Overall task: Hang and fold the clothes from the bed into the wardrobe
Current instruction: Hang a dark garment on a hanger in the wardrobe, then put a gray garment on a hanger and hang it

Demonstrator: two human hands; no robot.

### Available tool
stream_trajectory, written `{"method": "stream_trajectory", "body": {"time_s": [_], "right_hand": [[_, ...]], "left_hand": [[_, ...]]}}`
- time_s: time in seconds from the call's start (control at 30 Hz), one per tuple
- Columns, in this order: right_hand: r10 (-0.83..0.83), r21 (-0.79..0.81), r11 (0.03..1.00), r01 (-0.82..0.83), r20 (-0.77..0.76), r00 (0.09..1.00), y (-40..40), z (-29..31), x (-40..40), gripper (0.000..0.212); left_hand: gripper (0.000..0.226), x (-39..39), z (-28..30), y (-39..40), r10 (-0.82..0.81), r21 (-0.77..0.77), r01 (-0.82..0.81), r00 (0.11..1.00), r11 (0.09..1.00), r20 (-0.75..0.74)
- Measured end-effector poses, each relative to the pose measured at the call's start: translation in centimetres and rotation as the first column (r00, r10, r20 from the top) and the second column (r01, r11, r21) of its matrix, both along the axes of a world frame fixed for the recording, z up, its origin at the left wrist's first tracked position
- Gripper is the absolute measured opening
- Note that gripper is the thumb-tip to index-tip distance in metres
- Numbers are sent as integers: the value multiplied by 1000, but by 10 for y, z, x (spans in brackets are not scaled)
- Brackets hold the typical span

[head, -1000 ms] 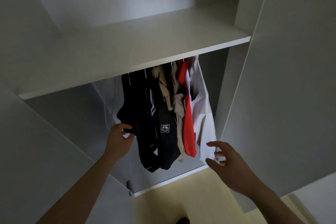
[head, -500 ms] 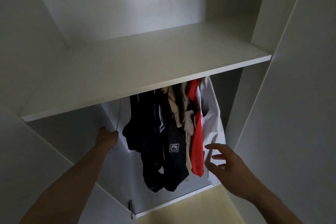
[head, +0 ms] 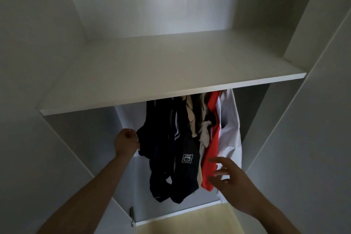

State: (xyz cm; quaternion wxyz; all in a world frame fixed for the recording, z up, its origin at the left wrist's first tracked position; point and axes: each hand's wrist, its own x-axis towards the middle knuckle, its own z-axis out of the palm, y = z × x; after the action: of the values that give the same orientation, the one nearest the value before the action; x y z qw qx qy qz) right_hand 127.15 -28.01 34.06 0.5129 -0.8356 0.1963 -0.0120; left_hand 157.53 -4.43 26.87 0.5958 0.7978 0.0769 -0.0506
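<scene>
Several garments hang under the wardrobe shelf (head: 171, 74): dark navy ones (head: 159, 148), a navy one with a square badge (head: 187, 158), a beige one (head: 202, 133), a red one (head: 211, 150) and a white shirt (head: 230, 131). My left hand (head: 126, 143) is curled in a fist just left of the navy clothes. It grips a thin white hanger (head: 129, 130), of which only a tip shows above the knuckles. My right hand (head: 231, 178) is open with fingers spread, right in front of the red garment's lower part and the white shirt's hem.
The wardrobe's right side panel (head: 303, 138) stands close to my right arm. On the left, a panel with a metal hinge (head: 131, 214) runs below my left forearm. Pale yellow floor (head: 190, 222) shows at the bottom. The rail is hidden behind the shelf.
My view tilted upward. My left hand left the navy garment's edge, rose to the left and closed on the white hanger. My right hand moved in toward the red garment.
</scene>
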Motion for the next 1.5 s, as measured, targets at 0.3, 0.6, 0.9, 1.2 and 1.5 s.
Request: {"method": "stream_trajectory", "body": {"time_s": [0.3,0.6,0.9,1.2,1.5], "right_hand": [[-65,12,998,65,-63,996,21,-15,-81,38],[-309,62,945,322,-159,938,50,-60,-267,25],[-592,149,746,649,-296,749,93,-109,-437,20],[-875,144,331,933,-324,361,138,-117,-571,19],[-956,127,-219,967,-227,-187,189,-94,-669,16]], "left_hand": [[23,-176,-66,15,-72,12,72,997,997,22],[22,-382,-98,25,-588,105,606,793,789,-158],[32,-478,-102,8,-909,217,944,306,250,-283],[23,-606,-77,-102,-840,242,833,-393,-497,-374],[28,-777,-36,-184,-499,260,444,-840,-858,-214]]}}
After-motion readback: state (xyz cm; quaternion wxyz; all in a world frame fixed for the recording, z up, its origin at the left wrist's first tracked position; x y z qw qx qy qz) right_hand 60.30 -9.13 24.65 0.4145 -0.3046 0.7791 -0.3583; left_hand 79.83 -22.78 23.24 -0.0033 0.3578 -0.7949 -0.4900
